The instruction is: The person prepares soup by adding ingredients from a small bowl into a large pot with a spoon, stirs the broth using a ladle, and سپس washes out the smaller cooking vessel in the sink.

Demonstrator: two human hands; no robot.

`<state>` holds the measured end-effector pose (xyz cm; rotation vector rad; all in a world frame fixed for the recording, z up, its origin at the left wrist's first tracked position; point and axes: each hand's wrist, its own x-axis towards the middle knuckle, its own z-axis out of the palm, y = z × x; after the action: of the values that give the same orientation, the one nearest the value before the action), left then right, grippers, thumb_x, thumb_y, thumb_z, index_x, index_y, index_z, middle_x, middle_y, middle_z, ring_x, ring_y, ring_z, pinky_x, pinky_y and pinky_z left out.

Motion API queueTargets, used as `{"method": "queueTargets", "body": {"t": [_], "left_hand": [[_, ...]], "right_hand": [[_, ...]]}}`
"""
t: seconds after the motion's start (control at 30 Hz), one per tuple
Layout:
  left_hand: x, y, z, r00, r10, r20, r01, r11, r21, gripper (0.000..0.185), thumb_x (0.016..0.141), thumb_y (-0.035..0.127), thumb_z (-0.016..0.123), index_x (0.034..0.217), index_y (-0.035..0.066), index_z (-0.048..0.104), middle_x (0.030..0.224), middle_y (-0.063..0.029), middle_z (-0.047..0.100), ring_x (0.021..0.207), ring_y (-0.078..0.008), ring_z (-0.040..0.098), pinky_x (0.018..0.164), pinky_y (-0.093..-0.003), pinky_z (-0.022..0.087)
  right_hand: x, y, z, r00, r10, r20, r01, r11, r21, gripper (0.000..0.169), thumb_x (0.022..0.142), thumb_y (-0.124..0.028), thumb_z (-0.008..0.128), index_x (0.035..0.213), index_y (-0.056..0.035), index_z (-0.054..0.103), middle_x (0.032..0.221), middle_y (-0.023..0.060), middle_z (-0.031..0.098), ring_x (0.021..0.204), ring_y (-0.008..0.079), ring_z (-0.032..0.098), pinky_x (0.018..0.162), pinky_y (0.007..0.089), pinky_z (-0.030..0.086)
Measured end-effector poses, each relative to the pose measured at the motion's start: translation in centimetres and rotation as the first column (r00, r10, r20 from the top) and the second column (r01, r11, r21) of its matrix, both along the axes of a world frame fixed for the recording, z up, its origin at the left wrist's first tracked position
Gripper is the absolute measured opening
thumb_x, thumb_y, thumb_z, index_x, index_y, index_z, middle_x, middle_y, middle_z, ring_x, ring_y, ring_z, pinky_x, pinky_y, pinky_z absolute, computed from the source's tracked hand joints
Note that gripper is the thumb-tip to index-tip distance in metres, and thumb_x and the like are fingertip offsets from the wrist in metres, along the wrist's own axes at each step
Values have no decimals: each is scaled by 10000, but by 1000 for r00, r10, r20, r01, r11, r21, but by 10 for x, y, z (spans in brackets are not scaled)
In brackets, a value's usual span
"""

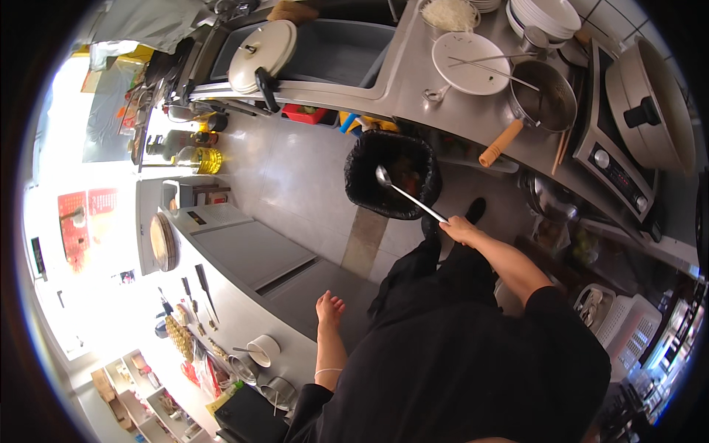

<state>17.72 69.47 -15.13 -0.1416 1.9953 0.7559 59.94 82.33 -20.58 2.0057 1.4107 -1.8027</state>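
My right hand [462, 230] grips the handle end of a long metal ladle [416, 204]. The ladle's bowl is over the mouth of a waste bin lined with a black bag [360, 191]. Some food scraps [411, 181] show dimly inside the bin; the rest of its inside is dark. Nothing is in my left hand [330, 307], which hangs beside the left-hand steel counter [302, 335] with its fingers loosely bent and slightly apart.
A wooden-handled pot [545, 108], a white plate with chopsticks [471, 66] and an induction cooker [615, 171] stand on the right counter. A lidded white pan [260, 58] rests over the sink [343, 52]. Knives [205, 285] lie on the left counter near a round chopping board [162, 242].
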Motion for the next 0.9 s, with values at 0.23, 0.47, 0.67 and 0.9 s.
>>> {"method": "queueTargets", "body": {"t": [0.23, 0.47, 0.67, 0.9], "left_hand": [[-15, 45, -75, 977, -34, 210, 35, 999, 1, 407, 865, 265, 558, 1200, 122, 378, 944, -121, 496, 745, -293, 526, 617, -456, 460], [56, 154, -104, 891, -402, 213, 416, 909, -23, 490, 880, 337, 499, 1265, 67, 358, 1194, -146, 464, 1001, -304, 520, 769, -412, 485], [151, 215, -69, 828, -556, 72, 540, 825, 165, 462, 874, 348, 519, 1215, 59, 403, 1123, -131, 500, 926, -281, 541, 730, -391, 490], [281, 201, -23, 690, -723, 27, 723, 686, -80, 398, 865, 355, 535, 1127, 63, 470, 1043, -125, 515, 908, -286, 540, 727, -429, 478]], "right_hand": [[38, -54, 87, 995, 2, 100, -52, 862, 504, 394, 876, -445, 471, 774, -68, 524, 622, 144, 576, 605, 345, 572, 550, 446, 432], [139, -106, 253, 936, -350, 42, 144, 488, 861, 250, 819, -325, 607, 848, -80, 559, 695, 95, 582, 618, 285, 575, 546, 356, 444], [270, -144, 406, 632, -753, 185, 105, 319, 942, 212, 798, -218, 633, 910, -68, 533, 540, 53, 487, 461, 148, 468, 457, 285, 375], [424, -153, 503, 63, -756, 652, -597, 495, 631, 278, 836, -252, 561, 1109, -206, 588, 739, 60, 574, 640, 233, 563, 568, 341, 436]]}}
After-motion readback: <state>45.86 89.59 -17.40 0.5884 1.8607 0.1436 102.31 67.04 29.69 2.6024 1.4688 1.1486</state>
